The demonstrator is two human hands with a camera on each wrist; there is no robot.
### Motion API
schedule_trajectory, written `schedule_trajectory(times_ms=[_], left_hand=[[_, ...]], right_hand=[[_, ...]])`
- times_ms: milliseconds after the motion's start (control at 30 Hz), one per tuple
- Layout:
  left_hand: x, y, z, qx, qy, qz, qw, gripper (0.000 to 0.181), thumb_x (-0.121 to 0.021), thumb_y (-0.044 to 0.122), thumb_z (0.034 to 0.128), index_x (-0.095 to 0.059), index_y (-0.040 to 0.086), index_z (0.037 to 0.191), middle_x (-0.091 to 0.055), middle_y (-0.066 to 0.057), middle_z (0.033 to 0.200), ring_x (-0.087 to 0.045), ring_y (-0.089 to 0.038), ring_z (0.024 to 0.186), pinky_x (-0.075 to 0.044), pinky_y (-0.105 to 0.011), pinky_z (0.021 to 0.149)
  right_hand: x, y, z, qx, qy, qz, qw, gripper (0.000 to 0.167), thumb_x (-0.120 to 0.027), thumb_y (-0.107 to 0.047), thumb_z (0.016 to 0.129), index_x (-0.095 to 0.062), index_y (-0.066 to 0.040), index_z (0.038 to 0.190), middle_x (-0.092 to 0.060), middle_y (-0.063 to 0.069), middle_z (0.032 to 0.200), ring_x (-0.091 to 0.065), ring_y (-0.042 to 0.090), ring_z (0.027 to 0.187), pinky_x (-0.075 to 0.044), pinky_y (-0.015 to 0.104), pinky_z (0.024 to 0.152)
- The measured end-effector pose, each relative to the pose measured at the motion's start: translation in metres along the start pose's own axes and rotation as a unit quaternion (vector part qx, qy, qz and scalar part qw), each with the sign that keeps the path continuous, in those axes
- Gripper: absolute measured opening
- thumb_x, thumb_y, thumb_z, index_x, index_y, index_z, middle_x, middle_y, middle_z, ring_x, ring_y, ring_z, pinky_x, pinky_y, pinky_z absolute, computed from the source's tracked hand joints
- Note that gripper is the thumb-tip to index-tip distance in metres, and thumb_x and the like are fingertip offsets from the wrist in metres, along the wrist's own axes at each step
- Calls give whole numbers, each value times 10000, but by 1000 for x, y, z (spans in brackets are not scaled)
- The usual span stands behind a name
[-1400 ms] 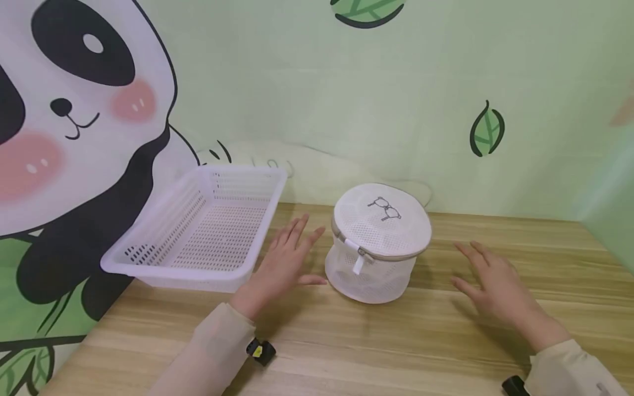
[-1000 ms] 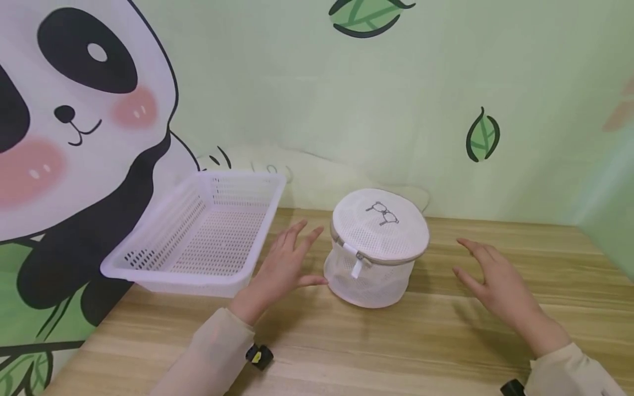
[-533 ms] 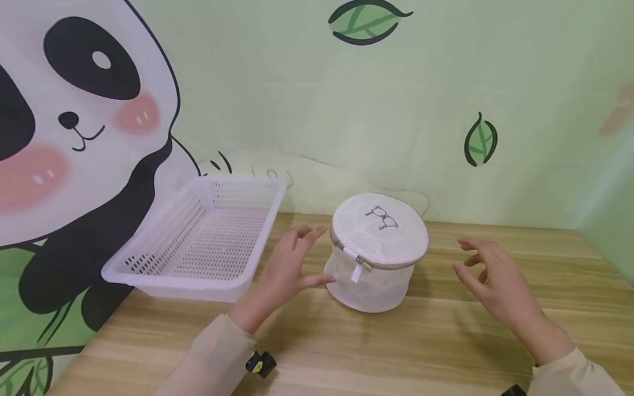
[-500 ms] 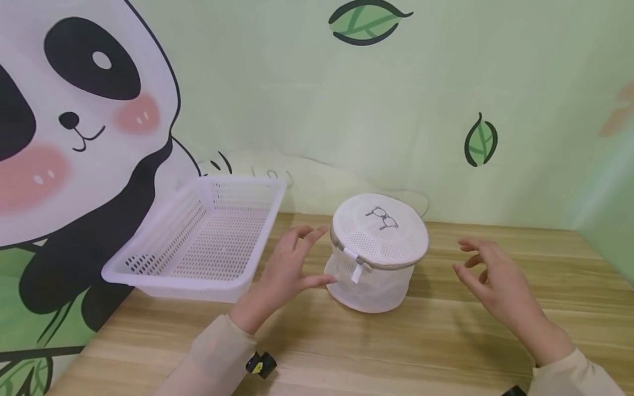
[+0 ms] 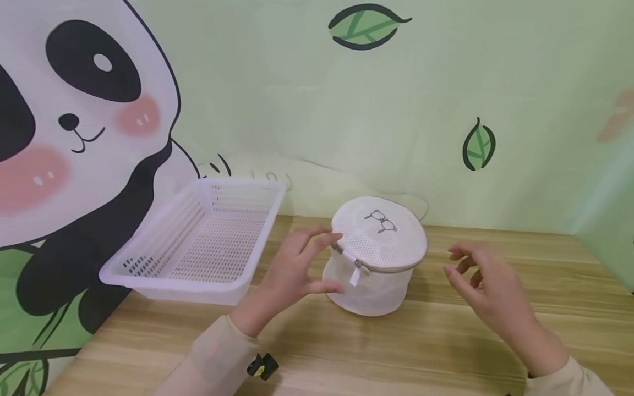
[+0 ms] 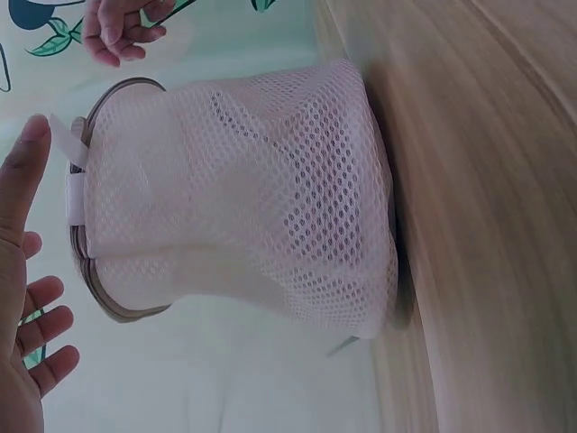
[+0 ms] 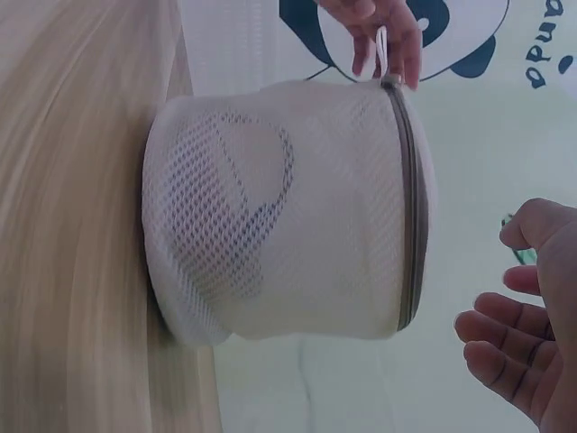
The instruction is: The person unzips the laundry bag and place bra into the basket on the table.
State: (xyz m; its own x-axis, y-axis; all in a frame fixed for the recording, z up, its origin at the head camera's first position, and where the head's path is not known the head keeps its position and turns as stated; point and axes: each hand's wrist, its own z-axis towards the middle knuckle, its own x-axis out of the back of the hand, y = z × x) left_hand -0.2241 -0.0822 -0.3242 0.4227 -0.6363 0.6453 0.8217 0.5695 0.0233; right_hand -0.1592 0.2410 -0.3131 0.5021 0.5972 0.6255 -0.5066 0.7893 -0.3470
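A white mesh laundry bag, round, with a glasses drawing on its lid and a grey zipper around the rim, stands upright on the wooden table. Its white pull tab hangs at the front left. My left hand is at the bag's left side, thumb and fingers spread; the left wrist view shows the thumb near the tab and the other fingers apart from the mesh. To the right of the bag, my right hand hovers with loosely bent fingers and holds nothing. Something dark with a curved outline shows faintly through the mesh in the right wrist view.
A white perforated plastic basket stands left of the bag, close beside my left forearm. Behind the table rises a green wall with a panda and leaves printed on it.
My left hand has moved right, so its fingertips overlap the bag's edge in the head view. My right hand has come slightly nearer, its fingers more bent. The view has tilted up a little.
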Motion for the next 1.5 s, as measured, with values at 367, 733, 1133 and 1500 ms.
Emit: schedule_trajectory(times_ms=[367, 733, 1133, 1500], left_hand=[[-6, 7, 12, -420, 68, 106, 9990, 803, -836, 505, 593, -578, 129, 1254, -572, -83, 1270, -552, -251, 1149, -446, -413, 975], [-16, 11, 17, -516, 131, -150, 9985, 783, -852, 465, 582, -571, 140, 1236, -562, -82, 1276, -530, -248, 1184, -430, -436, 996], [-28, 12, 18, -424, 99, -110, 9990, 704, -889, 321, 618, -586, 150, 1229, -570, -59, 1324, -495, -250, 1292, -441, -434, 990], [-34, 8, 13, -450, 105, 74, 9989, 631, -854, 146, 645, -591, 140, 1219, -569, -73, 1333, -511, -244, 1273, -421, -418, 1040]], right_hand=[[-7, -27, 8, 321, 244, 336, 9986, 310, -711, 18, 759, -612, -21, 1051, -633, 58, 910, -538, 10, 750, -411, 92, 523], [-19, -50, 9, 615, 249, 419, 9969, 305, -738, 7, 742, -612, -37, 1016, -602, -19, 866, -540, 36, 708, -414, 95, 518], [-29, -66, 2, 749, 244, 639, 9948, 271, -729, -9, 741, -613, -40, 984, -592, -20, 829, -555, 33, 671, -408, 79, 519], [-39, -65, -1, 763, 87, 584, 9953, 247, -716, -43, 762, -613, -76, 984, -587, -45, 843, -546, 21, 684, -408, 66, 533]])
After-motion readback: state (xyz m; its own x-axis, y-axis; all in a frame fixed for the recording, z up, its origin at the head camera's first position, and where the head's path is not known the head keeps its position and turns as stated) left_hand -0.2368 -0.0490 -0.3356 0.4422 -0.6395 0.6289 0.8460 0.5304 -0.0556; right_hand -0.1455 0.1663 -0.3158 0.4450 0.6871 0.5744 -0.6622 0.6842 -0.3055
